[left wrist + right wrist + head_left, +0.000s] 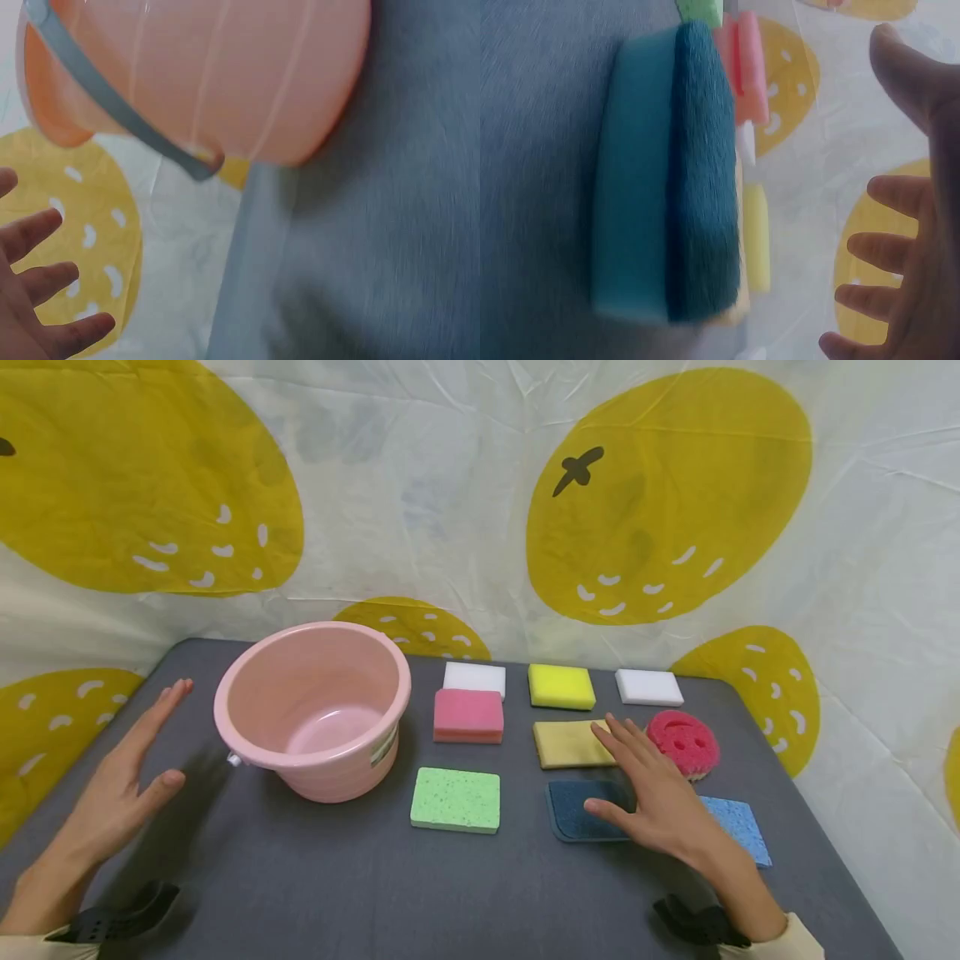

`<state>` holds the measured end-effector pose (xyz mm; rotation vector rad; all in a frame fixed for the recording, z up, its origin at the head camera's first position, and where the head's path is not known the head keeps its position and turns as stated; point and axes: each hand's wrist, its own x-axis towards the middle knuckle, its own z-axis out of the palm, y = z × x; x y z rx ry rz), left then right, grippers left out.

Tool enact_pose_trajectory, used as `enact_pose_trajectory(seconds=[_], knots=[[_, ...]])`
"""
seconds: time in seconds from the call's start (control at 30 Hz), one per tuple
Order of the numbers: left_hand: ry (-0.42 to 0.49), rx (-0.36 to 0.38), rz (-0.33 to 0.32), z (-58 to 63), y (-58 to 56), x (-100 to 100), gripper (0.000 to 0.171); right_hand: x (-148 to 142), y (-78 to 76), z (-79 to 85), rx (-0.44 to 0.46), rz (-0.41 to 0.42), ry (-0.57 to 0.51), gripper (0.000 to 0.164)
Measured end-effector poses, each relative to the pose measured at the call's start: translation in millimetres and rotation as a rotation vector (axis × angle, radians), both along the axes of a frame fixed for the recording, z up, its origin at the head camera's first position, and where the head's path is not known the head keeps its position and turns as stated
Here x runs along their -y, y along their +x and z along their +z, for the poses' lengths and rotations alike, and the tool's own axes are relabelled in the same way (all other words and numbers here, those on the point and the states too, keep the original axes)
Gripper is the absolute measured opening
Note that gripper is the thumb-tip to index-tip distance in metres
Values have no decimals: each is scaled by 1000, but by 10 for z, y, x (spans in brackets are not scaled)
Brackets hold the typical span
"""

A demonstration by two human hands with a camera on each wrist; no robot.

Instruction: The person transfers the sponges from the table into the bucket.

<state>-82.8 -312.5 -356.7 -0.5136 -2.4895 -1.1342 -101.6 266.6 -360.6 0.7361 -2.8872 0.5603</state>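
Note:
A pink plastic bucket (pixel 330 777) stands at the left of the table, with a grey handle (pixel 112 101) hanging down its side in the left wrist view. My left hand (pixel 120 793) is held up left of it, fingers spread, holding nothing. On the right, my right hand (pixel 660 793) hovers with fingers spread over a dark blue scrub sponge (pixel 581 810), partly hiding it. In the right wrist view this sponge (pixel 705 187) shows a lighter blue base. Near that hand are a tan sponge (pixel 566 745), a red round smiley sponge (pixel 684 743) and a light blue sponge (pixel 738 827).
A green sponge (pixel 455 799) and a pink sponge (pixel 468 717) lie mid-table. Along the back are a white sponge (pixel 474 678), a yellow sponge (pixel 561 686) and another white sponge (pixel 649 687). A fruit-print curtain (pixel 420 485) hangs behind the grey table (pixel 360 893).

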Motion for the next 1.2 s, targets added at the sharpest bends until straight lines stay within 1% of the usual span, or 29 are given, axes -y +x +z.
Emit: enact_pose_trajectory(seconds=[0.1, 0.3, 0.37, 0.47, 0.6, 0.67, 0.73, 0.87, 0.9, 0.97, 1.03, 1.13, 1.2], knots=[[80, -6, -37, 8, -45, -76, 71, 87, -17, -21, 1, 23, -8, 90], [150, -29, -86, -7, -100, -196, 69, 269, -24, -62, -3, 63, -22, 91], [168, -43, -97, -19, -115, -226, 68, 323, -23, -74, -7, 78, -31, 91], [218, -27, -104, -29, -135, -265, 68, 400, -22, -82, -11, 95, -39, 92], [262, -7, -113, -35, -159, -312, 68, 521, -24, -87, -8, 126, -53, 92], [272, -11, -118, -35, -173, -339, 69, 593, -26, -92, 4, 145, -72, 91], [294, -52, -148, -60, -217, -357, 69, 665, -27, -104, 16, 165, -95, 90], [330, -113, -189, -100, -299, -392, 69, 813, -26, -133, 38, 208, -142, 88], [345, -133, -210, -115, -323, -396, 70, 849, -26, -141, 43, 220, -150, 88], [391, -124, -231, -126, -345, -410, 71, 916, -28, -160, 50, 237, -166, 88], [458, -124, -277, -150, -375, -416, 73, 973, -29, -180, 56, 251, -177, 88], [531, -134, -322, -186, -404, -426, 74, 1049, -27, -216, 62, 263, -200, 87], [555, -141, -335, -204, -415, -430, 75, 1097, -26, -248, 68, 263, -213, 87]])
